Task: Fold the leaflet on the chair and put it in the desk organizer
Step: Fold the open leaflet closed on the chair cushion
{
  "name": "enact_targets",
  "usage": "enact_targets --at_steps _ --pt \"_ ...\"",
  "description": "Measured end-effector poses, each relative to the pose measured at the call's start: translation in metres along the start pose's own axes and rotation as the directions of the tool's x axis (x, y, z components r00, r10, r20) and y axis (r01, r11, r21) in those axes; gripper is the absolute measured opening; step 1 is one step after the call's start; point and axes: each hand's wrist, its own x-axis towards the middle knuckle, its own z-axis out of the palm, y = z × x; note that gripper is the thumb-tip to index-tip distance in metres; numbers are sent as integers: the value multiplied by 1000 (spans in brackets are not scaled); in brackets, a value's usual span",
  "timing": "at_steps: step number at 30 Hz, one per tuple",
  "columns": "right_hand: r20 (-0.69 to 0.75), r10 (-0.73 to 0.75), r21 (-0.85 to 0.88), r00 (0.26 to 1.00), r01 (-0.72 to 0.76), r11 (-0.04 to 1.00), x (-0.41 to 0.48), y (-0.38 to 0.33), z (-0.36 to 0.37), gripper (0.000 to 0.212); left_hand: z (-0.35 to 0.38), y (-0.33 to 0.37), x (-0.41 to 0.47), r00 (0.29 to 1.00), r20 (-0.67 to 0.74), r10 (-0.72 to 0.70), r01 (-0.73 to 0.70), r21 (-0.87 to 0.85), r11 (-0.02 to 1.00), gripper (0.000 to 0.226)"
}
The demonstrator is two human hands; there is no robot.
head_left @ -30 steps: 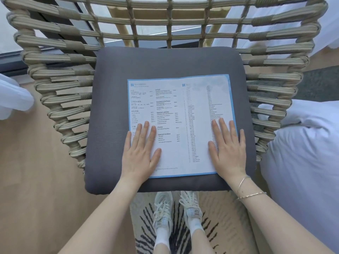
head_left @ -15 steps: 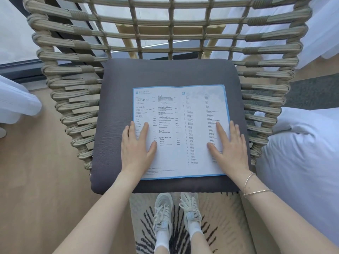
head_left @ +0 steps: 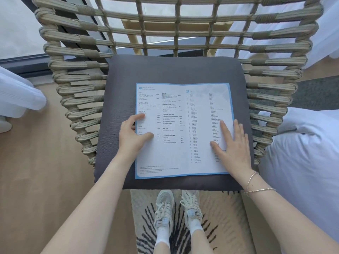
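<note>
left hand (head_left: 131, 136) sits at the left edge of the white, blue-bordered printed leaflet (head_left: 181, 129), fingers curled, the thumb and forefinger resting on the paper and the other fingers tucked at or under the margin; i cannot tell whether the edge is truly pinched. right hand (head_left: 233, 145) lies flat and spread on the right half of the sheet, palm down, fingers pointing away from me, with thin metal bracelets (head_left: 255, 186) on the wrist behind it. the leaflet lies open and unfolded beneath both hands, on the dark grey square seat cushion (head_left: 172, 70) of the beige woven-rope chair (head_left: 84, 88). between and below my forearms are my pale lace-up sneakers (head_left: 178, 206), standing on a cream rug with black streaks (head_left: 216, 226). beyond my right hand, just past the chair's side, is white bedding (head_left: 302, 153).
</note>
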Motion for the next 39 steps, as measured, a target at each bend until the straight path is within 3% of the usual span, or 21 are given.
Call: enact_targets --at_steps 3,14,17,20,23,29,34,39 --pt "17 9 3 1000 -9 1000 1 0 -2 72 -6 6 -2 996 86 15 -6 -102 995 62" --pt "34 63 45 997 -65 997 1 -14 -6 70 16 79 -20 949 189 253 -246 -58 967 62" --pt "31 85 296 996 -90 951 2 -11 -16 62 35 94 -27 924 248 290 -288 -44 956 63" --pt "47 152 626 987 -148 765 8 -6 -36 61 58 104 -34 888 295 354 -378 26 926 61" --pt "36 138 704 990 -123 699 9 -3 -54 60 81 112 -42 855 337 395 -435 52 899 56" --pt "-50 89 767 995 -19 641 13 0 -75 57 117 120 -57 800 364 477 -493 -54 868 46" --pt "-42 87 845 995 -11 535 18 3 -68 51 129 92 -47 810 408 421 -524 180 833 51" --pt "-49 39 719 998 8 695 23 7 -40 58 133 56 -35 797 460 391 -578 394 715 50"
